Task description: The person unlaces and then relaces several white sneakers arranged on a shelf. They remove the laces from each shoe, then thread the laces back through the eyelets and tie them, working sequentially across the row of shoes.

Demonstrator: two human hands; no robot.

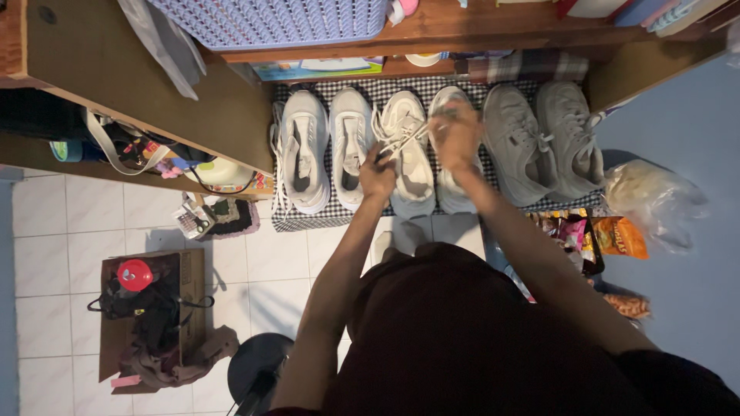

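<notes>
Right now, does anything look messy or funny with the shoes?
Mostly tidy: the pale shoes sit in a row on the checked cloth. The odd bit is the third shoe, whose laces are loose and pulled between the left hand and right hand. A lace also dangles by the leftmost shoe.

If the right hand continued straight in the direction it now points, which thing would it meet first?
Probably the white shoe right beneath and ahead of the right hand, which pulls a lace; depth is unclear.
</notes>
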